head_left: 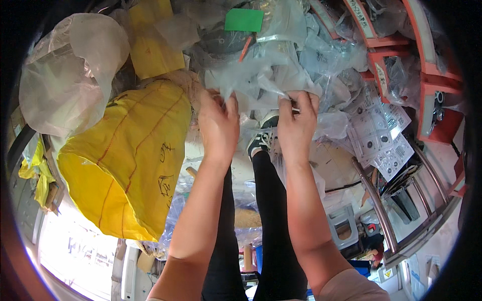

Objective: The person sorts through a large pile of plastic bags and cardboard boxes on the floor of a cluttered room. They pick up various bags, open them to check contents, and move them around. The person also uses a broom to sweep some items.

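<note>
A clear plastic bag (251,78) is stretched between my two hands at the middle of the view. My left hand (219,120) pinches its left side, fingers curled and partly turned away. At the other side my right hand (297,118) grips the near right edge between thumb and fingers. Whether anything is inside the bag cannot be made out. Just left of my left hand lies a large yellow woven sack (135,150), its open mouth facing down and left.
Clear bags of parts (326,55) pile up beyond my hands, with a green card (244,20) among them. Red bins (386,70) stand at the far right above printed sheets (374,130). A metal rail frame (376,205) is nearer. A big translucent bag (75,75) sits left.
</note>
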`<state>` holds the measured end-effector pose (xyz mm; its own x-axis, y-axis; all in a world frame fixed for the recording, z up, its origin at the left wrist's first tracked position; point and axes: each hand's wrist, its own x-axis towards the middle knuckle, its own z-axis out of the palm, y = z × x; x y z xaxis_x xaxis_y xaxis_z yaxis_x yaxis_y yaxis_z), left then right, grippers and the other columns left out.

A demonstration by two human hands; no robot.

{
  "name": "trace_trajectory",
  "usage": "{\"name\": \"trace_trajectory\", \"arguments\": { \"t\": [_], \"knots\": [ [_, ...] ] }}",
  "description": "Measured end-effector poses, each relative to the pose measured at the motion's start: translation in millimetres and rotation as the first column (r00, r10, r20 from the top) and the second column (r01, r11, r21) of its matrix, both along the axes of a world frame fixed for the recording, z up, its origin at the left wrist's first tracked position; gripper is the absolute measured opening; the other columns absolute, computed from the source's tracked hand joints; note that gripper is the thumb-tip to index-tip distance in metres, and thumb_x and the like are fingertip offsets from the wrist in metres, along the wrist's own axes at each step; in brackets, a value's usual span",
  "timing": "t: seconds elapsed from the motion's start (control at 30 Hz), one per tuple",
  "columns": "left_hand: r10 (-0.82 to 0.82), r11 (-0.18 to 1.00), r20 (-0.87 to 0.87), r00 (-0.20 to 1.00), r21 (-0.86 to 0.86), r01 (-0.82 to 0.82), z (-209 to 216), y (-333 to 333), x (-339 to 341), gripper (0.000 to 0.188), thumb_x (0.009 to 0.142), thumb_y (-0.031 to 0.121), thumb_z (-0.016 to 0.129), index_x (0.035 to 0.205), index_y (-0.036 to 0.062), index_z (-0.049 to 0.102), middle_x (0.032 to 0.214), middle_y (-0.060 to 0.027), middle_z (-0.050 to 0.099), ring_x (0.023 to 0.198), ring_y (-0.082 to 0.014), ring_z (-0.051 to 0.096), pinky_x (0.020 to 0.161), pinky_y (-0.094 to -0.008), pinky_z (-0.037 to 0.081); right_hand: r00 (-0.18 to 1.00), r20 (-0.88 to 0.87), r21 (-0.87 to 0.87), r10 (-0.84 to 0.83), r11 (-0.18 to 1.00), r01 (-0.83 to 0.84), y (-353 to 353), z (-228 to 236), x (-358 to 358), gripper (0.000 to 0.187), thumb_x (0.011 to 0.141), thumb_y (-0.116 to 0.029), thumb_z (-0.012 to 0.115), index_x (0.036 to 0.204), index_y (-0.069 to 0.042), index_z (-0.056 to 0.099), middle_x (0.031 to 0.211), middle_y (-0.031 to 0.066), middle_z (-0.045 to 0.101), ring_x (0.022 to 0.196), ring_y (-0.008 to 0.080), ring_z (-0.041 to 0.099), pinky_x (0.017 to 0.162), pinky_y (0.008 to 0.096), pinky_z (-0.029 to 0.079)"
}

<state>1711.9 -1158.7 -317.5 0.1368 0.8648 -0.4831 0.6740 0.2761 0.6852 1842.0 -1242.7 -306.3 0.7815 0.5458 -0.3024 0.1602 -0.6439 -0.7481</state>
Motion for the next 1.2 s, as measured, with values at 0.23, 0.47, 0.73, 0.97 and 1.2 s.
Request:
{"name": "trace_trajectory", "arguments": {
  "t": [0.23,0.47,0.73,0.97,1.2],
  "knots": [
    [0.032,0.999,-0.037,0.999,-0.036,-0.033,25.7,15.6,6.8,0.017,0.097,0.012,0.064,0.107,0.0001,0.058,0.069,-0.0156,0.063,0.061,-0.0293,0.061,0.063,-0.0397,0.048,0.991,0.010,0.018,-0.134,0.991,0.133,-3.8,17.9,-13.8,0.011,0.091,-0.005,0.064,0.086,0.000,0.056,0.099,0.0109,0.050,0.079,0.0187,0.051,0.067,0.0316,0.044],
    [0.179,0.981,0.069,0.981,0.057,-0.183,60.0,7.0,1.5,0.017,0.100,0.016,0.061,0.107,0.0009,0.058,0.075,-0.0210,0.065,0.064,-0.0323,0.063,0.062,-0.0395,0.048,0.989,-0.039,0.160,-0.146,0.976,0.150,-11.2,47.9,-15.7,0.016,0.093,-0.006,0.063,0.082,0.001,0.055,0.097,0.0124,0.053,0.080,0.0225,0.051,0.072,0.0342,0.043],
    [-0.022,0.971,-0.140,0.990,0.231,0.054,19.6,41.0,9.3,0.028,0.101,0.029,0.057,0.104,0.0007,0.061,0.082,-0.0278,0.068,0.082,-0.0490,0.065,0.072,-0.0525,0.050,1.000,-0.001,-0.045,-0.022,0.999,0.022,11.9,5.6,5.2,0.017,0.088,-0.015,0.066,0.088,0.002,0.063,0.091,0.0182,0.059,0.088,0.0348,0.056,0.082,0.0421,0.045],
    [0.032,0.977,-0.086,0.996,0.213,-0.013,12.0,50.2,1.5,0.038,0.103,0.036,0.054,0.095,-0.0002,0.062,0.079,-0.0262,0.067,0.079,-0.0498,0.063,0.071,-0.0523,0.049,0.916,0.232,-0.141,0.327,0.943,-0.301,31.6,7.1,9.3,0.022,0.084,-0.020,0.070,0.092,0.000,0.066,0.096,0.0156,0.064,0.098,0.0325,0.061,0.085,0.0394,0.049],
    [-0.025,0.968,-0.056,0.998,0.247,0.039,13.7,54.8,-0.5,0.041,0.100,0.041,0.059,0.086,0.0018,0.062,0.070,-0.0221,0.065,0.073,-0.0476,0.063,0.066,-0.0508,0.049,0.999,0.036,-0.129,-0.040,0.991,0.044,43.0,9.2,20.0,0.022,0.084,-0.022,0.070,0.091,-0.002,0.066,0.094,0.0141,0.067,0.088,0.0285,0.065,0.082,0.0363,0.050]
  ]
}}
